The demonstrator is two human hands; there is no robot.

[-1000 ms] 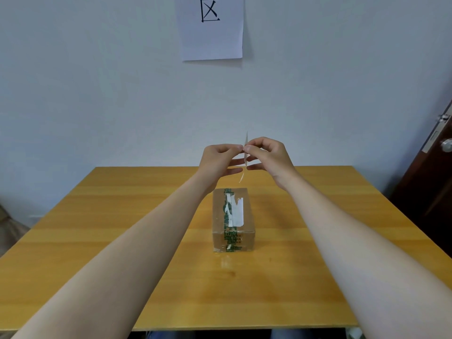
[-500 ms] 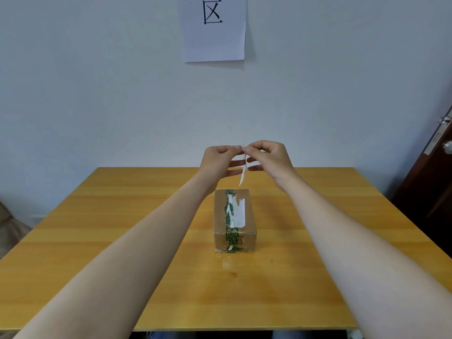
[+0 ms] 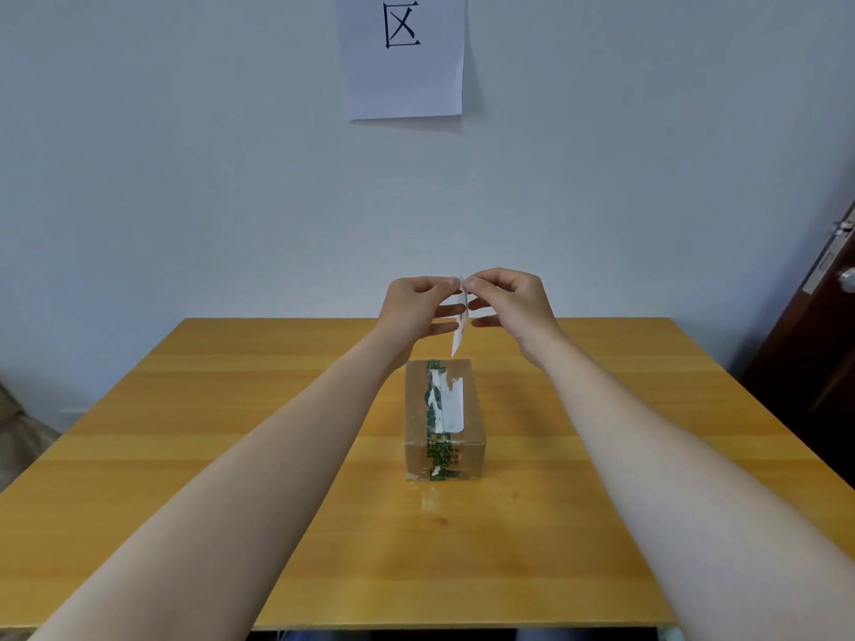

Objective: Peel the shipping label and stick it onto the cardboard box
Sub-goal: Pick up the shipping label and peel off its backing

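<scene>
From the head camera, you are holding both hands up over the far half of a wooden tabletop (image 3: pixel 231 455), fingertips meeting at one point. Your left hand (image 3: pixel 416 309) and right hand (image 3: pixel 513 305) are each pinching the top edge of a small white label (image 3: pixel 459 333), which is hanging edge-on toward you, its lower tip dangling free. Both grips are closed on it. You appear to be mid-peel, working the sticker from its backing; whether the layers are parting is too small to tell. The cardboard box (image 3: pixel 444 423) is sitting below and nearer to you, apart from the label, with old white scraps and green tape on top. Sticking is not yet done.
</scene>
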